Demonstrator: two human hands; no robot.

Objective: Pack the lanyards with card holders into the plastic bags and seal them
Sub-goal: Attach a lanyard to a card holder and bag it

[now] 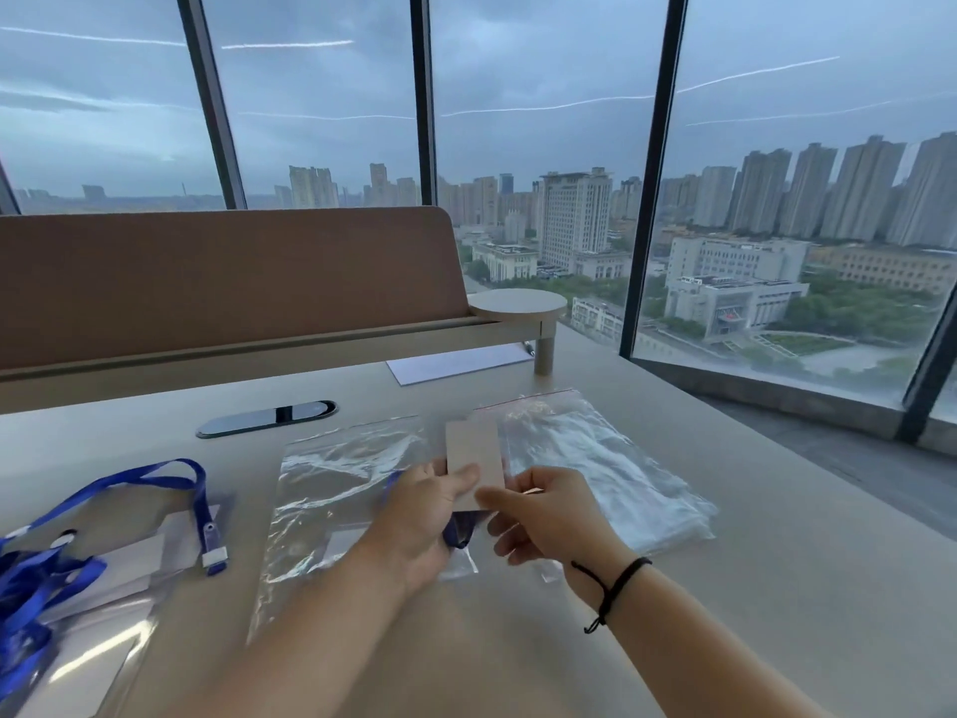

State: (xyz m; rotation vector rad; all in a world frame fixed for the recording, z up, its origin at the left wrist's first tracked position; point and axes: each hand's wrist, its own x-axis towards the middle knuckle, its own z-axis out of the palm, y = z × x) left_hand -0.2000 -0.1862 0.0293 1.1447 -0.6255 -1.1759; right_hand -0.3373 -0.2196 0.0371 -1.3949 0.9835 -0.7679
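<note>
My left hand (427,515) grips a card holder (474,461) with its thumb on the front, and a bunched blue lanyard (458,531) hangs under the palm. My right hand (538,513) pinches the card holder's lower right corner. Both hands are above a clear plastic bag (336,484) lying flat on the table, with a card showing inside it. A stack of empty clear bags (585,458) with a red zip strip lies to the right.
A heap of blue lanyards with card holders (62,567) lies at the left edge of the beige table (725,588). Behind are a black cable hatch (266,418), a white paper sheet (455,362), a brown desk divider (222,282) and a round shelf (518,305).
</note>
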